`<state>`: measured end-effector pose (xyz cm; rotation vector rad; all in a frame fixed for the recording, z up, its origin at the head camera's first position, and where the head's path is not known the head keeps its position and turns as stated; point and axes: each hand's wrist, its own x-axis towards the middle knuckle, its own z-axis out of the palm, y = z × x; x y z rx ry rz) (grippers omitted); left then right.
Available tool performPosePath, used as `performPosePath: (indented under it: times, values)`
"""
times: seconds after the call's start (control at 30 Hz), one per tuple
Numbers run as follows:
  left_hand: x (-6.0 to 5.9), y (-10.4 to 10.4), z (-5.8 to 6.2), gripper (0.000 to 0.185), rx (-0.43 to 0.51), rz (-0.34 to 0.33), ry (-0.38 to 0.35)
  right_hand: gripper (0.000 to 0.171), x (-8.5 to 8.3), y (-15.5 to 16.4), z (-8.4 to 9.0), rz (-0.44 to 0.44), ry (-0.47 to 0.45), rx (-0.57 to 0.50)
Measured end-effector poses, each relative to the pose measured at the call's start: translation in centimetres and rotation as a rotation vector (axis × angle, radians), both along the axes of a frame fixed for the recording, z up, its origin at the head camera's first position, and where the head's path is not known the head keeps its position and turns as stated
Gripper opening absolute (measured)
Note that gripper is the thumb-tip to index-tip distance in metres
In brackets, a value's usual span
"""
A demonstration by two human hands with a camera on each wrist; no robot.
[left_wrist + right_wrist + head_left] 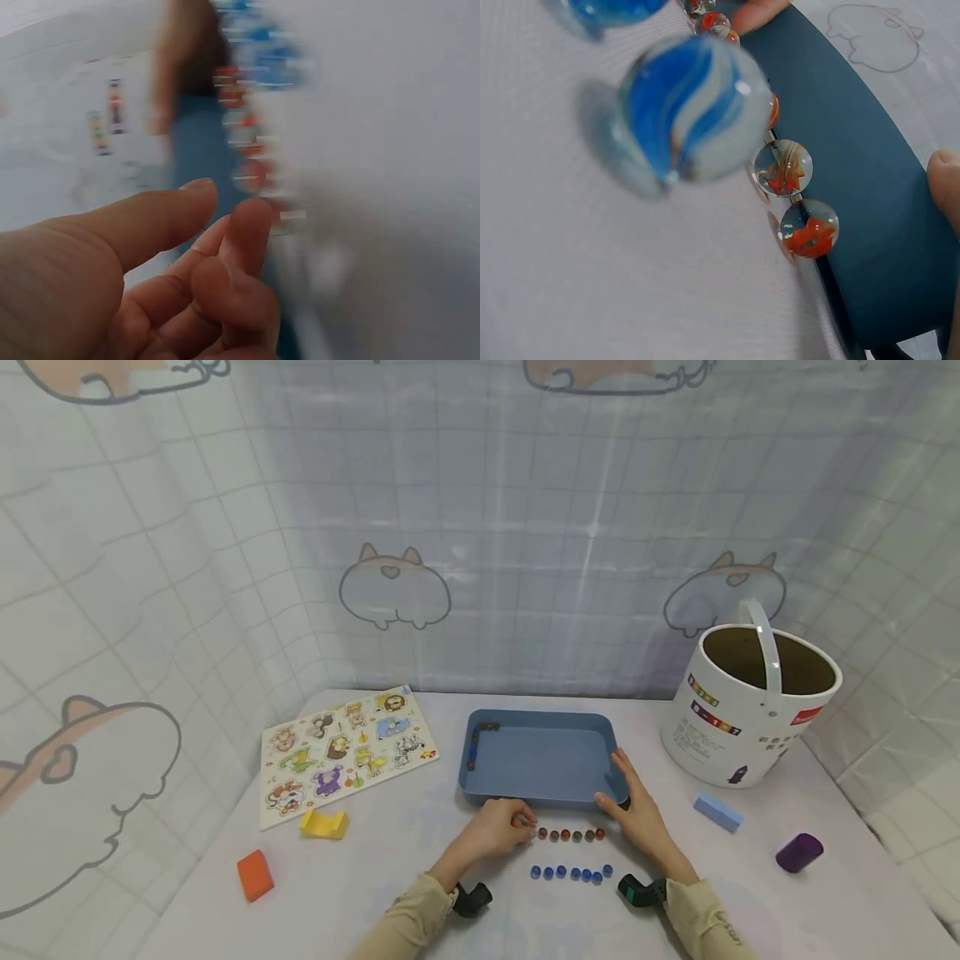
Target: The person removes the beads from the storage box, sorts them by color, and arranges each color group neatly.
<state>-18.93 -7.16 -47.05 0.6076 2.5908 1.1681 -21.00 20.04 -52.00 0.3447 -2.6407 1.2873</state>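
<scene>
A row of orange-and-clear glass marbles (pixel 566 835) lies along the front of a blue tray (pixel 543 802), with a row of blue marbles (pixel 576 873) nearer me. My left hand (pixel 491 831) is at the left end of the orange row. In the left wrist view its thumb and index fingertips stand apart, close by the blurred end marble, with nothing visible between them. My right hand (pixel 641 817) rests on the tray's front right corner, fingers extended along the rim. Inside the tray, several marbles (pixel 473 750) line the left wall and far left corner.
An animal puzzle board (pixel 337 747) lies left of the tray, with a yellow block (pixel 324 825) and an orange block (pixel 255 875) in front. At right stand a white handled bucket (pixel 697 735), a light blue block (pixel 717 812) and a purple cylinder (pixel 798 852).
</scene>
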Motion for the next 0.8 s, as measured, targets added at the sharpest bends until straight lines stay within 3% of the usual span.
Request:
performPosePath:
  times: [0.13,0.27,0.37,0.47,0.63,0.8]
  values:
    - [-1.3,-0.2,2.5,0.016,0.019,0.027,-0.025,0.077,0.0,0.3,0.4,0.003,0.008,-0.007]
    - [-4.4,-0.4,3.8,0.020,-0.013,0.109,0.003,0.077,-0.2,0.7,0.5,-0.001,0.013,-0.015]
    - [-6.5,-0.7,3.5,0.023,-0.072,0.174,-0.039,0.078,-0.2,0.6,0.2,0.007,-0.004,-0.016]
    - [-7.8,-1.1,2.7,0.026,-0.137,0.212,-0.111,0.078,-0.1,0.4,-0.1,0.012,-0.007,-0.028]
    - [-9.0,-1.2,1.7,0.028,-0.177,0.227,-0.176,0.078,0.1,0.1,-0.3,0.011,0.012,-0.028]
    - [-10.0,-1.1,2.1,0.031,-0.208,0.217,-0.192,0.078,-0.1,-0.1,-0.3,0.001,0.014,-0.026]
